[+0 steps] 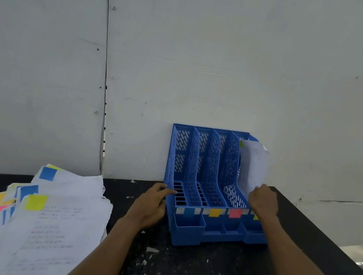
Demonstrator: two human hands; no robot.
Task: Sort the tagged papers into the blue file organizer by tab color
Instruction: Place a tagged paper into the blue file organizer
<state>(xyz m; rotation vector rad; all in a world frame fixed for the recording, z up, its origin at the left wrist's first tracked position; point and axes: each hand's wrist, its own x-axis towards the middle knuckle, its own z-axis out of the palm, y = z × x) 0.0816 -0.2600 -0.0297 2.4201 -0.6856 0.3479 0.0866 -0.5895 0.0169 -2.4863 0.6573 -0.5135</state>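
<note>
The right hand [263, 201] pinched the near edge of a green-tabbed sheet [253, 166] standing in the rightmost slot of the blue file organizer [188, 231] (that slot's front label [256, 217] looked green too). The left hand [151, 205], fingers loosely bent and gripping nothing, touched the organizer's left wall. It would be best to steady the rack there, slide the sheet fully to the far wall, then release.

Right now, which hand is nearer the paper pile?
Left: left hand at the organizer's left wall, toward the pile; right hand at the far-right slot, gripping a sheet.
</note>
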